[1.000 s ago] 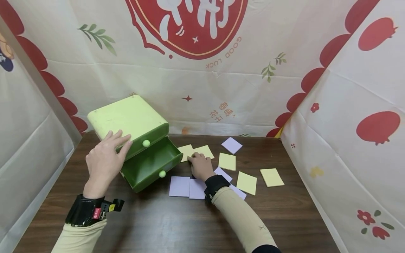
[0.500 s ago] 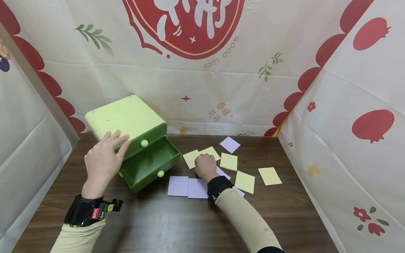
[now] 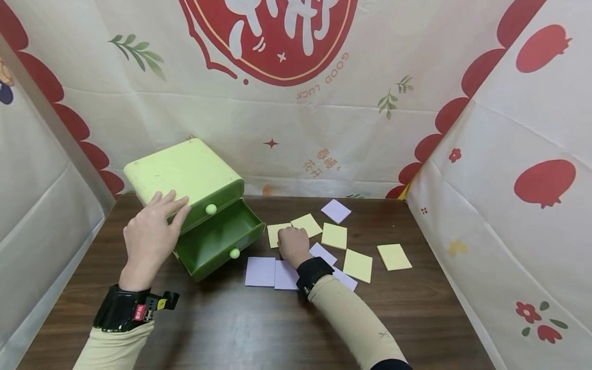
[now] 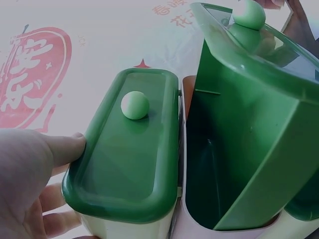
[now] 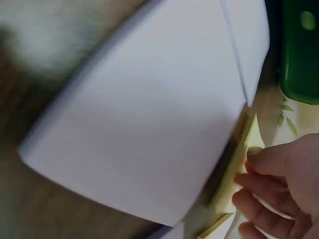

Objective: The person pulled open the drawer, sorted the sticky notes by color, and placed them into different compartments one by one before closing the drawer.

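A small green drawer cabinet [image 3: 185, 172] stands at the left of the table, its lower drawer [image 3: 222, 241] pulled out. My left hand [image 3: 154, 231] rests on the cabinet's near top edge, fingers spread along the top; in the left wrist view the thumb [image 4: 67, 148] lies at the rim of the closed upper drawer [image 4: 129, 164]. My right hand [image 3: 294, 245] is among square sticky-note pads, its fingertips at the edge of a yellow pad [image 3: 276, 237]. In the right wrist view, the thumb and loosely bent fingers meet that pad's edge, while a lilac pad [image 5: 139, 109] fills the foreground.
More yellow pads [image 3: 357, 265] and lilac pads [image 3: 260, 271] lie scattered to the right of the drawer. One yellow pad [image 3: 394, 257] sits apart at the right. Printed cloth [image 3: 296, 128] walls in the back and sides of the brown table [image 3: 231, 329].
The left yellow pad has shifted toward me and turned straighter under my right hand, after that hand moved right and then back left. My left hand keeps its place on the cabinet.
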A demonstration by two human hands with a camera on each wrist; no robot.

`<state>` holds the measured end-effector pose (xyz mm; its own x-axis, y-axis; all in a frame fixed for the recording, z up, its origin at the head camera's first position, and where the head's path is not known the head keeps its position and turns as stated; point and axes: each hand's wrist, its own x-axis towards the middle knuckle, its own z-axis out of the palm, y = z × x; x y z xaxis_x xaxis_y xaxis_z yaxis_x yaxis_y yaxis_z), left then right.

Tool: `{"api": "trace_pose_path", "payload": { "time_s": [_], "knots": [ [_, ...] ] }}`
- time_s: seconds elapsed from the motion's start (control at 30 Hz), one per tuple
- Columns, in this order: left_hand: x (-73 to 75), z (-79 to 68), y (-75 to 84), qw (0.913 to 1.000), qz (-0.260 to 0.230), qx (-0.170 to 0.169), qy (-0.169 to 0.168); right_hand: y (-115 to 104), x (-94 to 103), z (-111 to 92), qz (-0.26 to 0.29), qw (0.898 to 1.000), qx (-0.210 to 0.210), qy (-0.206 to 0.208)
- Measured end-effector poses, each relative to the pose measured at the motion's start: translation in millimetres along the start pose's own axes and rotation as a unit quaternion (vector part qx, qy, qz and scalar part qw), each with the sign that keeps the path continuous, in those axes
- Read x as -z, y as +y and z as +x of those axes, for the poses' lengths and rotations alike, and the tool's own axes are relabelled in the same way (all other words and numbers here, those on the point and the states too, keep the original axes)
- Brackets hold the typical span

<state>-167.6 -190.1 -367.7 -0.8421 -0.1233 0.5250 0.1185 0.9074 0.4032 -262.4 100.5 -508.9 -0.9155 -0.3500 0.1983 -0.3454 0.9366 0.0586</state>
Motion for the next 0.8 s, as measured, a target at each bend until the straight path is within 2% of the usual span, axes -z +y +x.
{"api": "trace_pose_path", "payload": {
  "time_s": [0.1,0.17,0.3,0.43,0.6,0.8],
  "knots": [
    [-0.9,0.5,0.0,1.0000,0.001,-0.004,0.002,1,-1.3,7,0.027,0.999,-0.004,0.026],
    [-1.4,0.9,0.2,1.0000,0.003,-0.005,0.005,3,-2.7,12,0.046,0.999,-0.011,0.022],
    [-2.0,1.1,-0.2,0.9999,0.003,-0.006,0.010,6,-7.4,21,0.075,0.996,-0.027,-0.048],
    [-2.2,1.0,-0.4,0.9999,0.004,-0.007,0.010,9,-5.8,23,0.091,0.989,-0.019,-0.116],
    [-2.6,1.2,-0.8,0.9998,0.004,-0.010,0.014,9,0.0,23,0.055,0.988,0.009,-0.141],
    [-2.4,1.3,-0.3,0.9999,0.004,-0.007,0.011,8,5.7,22,0.020,0.987,0.005,-0.159]
  ]
}}
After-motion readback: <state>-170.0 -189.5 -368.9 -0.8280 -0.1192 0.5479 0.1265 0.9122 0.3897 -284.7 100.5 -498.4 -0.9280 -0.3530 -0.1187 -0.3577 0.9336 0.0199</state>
